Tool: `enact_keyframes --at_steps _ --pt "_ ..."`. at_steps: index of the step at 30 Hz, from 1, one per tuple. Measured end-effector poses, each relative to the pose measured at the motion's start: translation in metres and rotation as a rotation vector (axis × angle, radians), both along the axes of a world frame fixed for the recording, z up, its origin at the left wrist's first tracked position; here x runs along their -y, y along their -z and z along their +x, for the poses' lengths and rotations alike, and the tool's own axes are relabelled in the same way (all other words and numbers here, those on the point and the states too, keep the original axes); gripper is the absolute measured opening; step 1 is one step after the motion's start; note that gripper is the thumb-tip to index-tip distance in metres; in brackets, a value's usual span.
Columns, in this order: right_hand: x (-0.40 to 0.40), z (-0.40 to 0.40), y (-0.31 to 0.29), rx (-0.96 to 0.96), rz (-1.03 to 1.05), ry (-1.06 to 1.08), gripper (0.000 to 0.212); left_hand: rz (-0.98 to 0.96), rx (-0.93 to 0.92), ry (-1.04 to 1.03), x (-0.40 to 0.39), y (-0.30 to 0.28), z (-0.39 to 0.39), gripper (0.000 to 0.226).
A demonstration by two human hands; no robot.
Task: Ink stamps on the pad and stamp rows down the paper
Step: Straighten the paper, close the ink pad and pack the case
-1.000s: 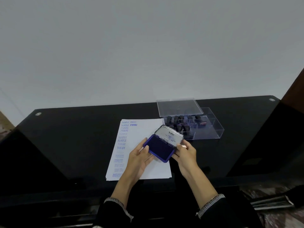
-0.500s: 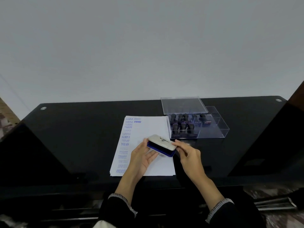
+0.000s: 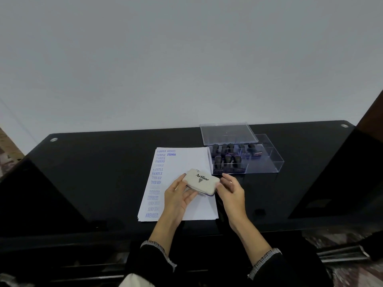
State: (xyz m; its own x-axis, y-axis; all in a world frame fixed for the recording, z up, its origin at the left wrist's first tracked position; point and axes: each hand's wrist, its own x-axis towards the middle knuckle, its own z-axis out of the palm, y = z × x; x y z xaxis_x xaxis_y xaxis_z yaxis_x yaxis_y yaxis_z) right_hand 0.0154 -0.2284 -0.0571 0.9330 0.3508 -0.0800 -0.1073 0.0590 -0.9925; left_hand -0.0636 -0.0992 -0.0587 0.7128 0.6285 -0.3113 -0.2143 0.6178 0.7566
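**Ink pad held closed above the paper**

The ink pad (image 3: 202,181), lid down, is gripped at its ends by the left hand (image 3: 179,196) and right hand (image 3: 231,190), over the paper (image 3: 192,162); the stamps (image 3: 227,160) are kept boxed alongside, probably for easy reach

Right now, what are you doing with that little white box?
Both hands, left and right, hold the ink pad over the paper. Its lid is shut, with only a blue edge showing underneath. The paper has a column of blue stamped words down its left side and two more beside its top. The stamps stand in a clear box next to the paper.
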Motion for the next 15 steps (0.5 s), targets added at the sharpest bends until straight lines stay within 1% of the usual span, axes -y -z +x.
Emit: enact_keyframes --at_steps 3,4,6,8,9,11,13,15 --pt "-0.005 0.000 -0.004 -0.277 0.156 -0.012 0.035 0.046 0.023 0.006 0.008 -0.002 0.004 0.028" --pt "-0.005 0.001 -0.007 -0.315 0.189 -0.012 0.033 0.057 0.030 0.014 0.010 -0.005 0.006 0.028" --pt "-0.001 0.006 -0.013 -0.276 0.163 0.022 0.029 0.080 0.042 0.051 0.013 -0.011 0.013 0.026" --pt "0.007 0.018 -0.021 -0.183 0.122 0.080 0.024 0.172 0.048 0.129 0.016 -0.019 0.021 0.025" --pt "0.013 0.027 -0.027 -0.137 0.116 0.119 0.022 0.279 0.031 0.176 0.017 -0.022 0.026 0.024" --pt "0.027 0.047 -0.042 -0.057 0.132 0.224 0.019 0.625 -0.048 0.241 0.020 -0.026 0.037 0.022" --pt "0.044 0.071 -0.056 0.014 0.123 0.370 0.019 1.001 -0.154 0.201 0.021 -0.023 0.050 0.021" --pt "0.061 0.093 -0.068 0.086 0.055 0.486 0.020 1.279 -0.247 0.154 0.019 -0.015 0.061 0.029"
